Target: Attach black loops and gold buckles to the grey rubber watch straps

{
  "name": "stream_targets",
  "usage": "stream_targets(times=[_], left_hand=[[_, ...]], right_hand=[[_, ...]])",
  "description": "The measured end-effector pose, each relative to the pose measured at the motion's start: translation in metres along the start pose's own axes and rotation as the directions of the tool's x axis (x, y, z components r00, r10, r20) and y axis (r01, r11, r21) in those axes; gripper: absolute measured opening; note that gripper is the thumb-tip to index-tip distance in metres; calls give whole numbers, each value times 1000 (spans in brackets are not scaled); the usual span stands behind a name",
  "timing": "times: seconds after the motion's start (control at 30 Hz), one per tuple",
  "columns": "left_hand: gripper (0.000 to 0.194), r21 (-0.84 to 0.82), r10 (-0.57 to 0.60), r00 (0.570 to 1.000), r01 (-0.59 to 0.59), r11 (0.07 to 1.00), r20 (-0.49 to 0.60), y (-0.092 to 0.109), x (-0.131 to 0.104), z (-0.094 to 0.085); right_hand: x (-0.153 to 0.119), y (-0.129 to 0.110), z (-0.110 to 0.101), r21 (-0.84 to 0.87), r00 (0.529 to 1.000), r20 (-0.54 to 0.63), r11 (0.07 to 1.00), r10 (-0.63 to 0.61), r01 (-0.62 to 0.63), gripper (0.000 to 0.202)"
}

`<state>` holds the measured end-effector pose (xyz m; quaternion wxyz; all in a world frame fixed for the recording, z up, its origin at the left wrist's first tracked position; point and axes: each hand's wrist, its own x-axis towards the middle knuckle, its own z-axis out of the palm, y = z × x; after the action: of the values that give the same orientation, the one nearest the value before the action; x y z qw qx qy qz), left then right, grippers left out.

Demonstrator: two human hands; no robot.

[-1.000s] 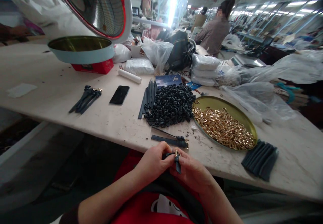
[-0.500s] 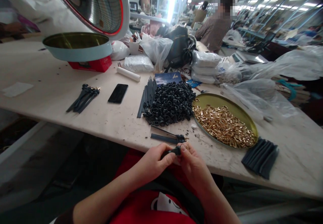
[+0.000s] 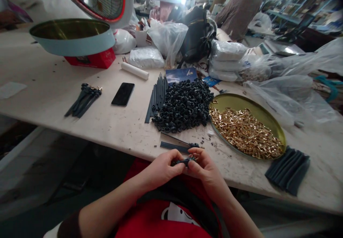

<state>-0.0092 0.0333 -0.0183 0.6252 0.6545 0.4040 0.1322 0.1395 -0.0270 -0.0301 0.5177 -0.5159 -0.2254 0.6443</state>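
At the table's front edge, my left hand [image 3: 168, 163] pinches a dark strap piece [image 3: 182, 161]. My right hand [image 3: 204, 166] closes on the same piece from the right, where a small gold buckle [image 3: 193, 156] shows between the fingertips. Just beyond the hands lie dark flat strips [image 3: 174, 146] with a small gold-tipped end. Behind them is a heap of dark loops [image 3: 184, 104], with long thin strips [image 3: 159, 93] along its left side. To the right, an oval tray [image 3: 277, 123] holds many gold buckles [image 3: 246, 130].
A phone [image 3: 123, 94] and a bundle of dark straps [image 3: 84, 100] lie at left. Behind are a blue oval tin [image 3: 75, 46] on a red box [image 3: 96, 59], a white roll [image 3: 134, 70] and plastic bags [image 3: 167, 38]. Dark strips [image 3: 288, 170] lie at right; a person [image 3: 239, 13] is beyond.
The view has shifted slightly. My right fingers have changed their hold on the piece, and the gold buckle, upright and clearly seen before, is now turned and partly hidden between the fingertips.
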Motion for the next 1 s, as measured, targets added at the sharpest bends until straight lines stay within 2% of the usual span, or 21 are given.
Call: stream_targets(times=[0.07,0.17,0.3,0.37,0.57,0.7,0.83,0.9,1.0], left_hand=[[17,34,20,1000,-20,999,18,2,-1,-2],[25,-1,14,996,-14,1000,85,5,-2,-6],[29,-54,-42,994,48,997,99,4,-1,-9],[33,-57,-70,993,75,996,94,1,-1,-9],[33,49,-56,986,48,998,160,1,-8,-1],[30,141,5,988,-28,990,157,4,-14,2],[22,296,-53,985,2,955,164,3,-17,0],[28,379,-60,981,-14,925,184,1,-19,-1],[29,442,6,983,-89,892,186,-2,-23,2]], right_hand=[[1,-3,-3,-114,1000,7,993,-13,14,35],[3,-4,-6,-252,998,-21,967,-54,47,28],[5,1,-6,-493,974,-26,850,-226,184,19],[3,5,-6,-554,968,16,804,-250,217,16],[-6,14,-15,-572,984,117,800,-138,180,15],[-14,19,-16,-609,978,122,765,-171,210,13],[-21,18,-13,-596,969,62,770,-240,228,18],[-25,17,-13,-572,979,78,796,-189,199,21],[-31,19,-14,-563,982,124,805,-141,187,22]])
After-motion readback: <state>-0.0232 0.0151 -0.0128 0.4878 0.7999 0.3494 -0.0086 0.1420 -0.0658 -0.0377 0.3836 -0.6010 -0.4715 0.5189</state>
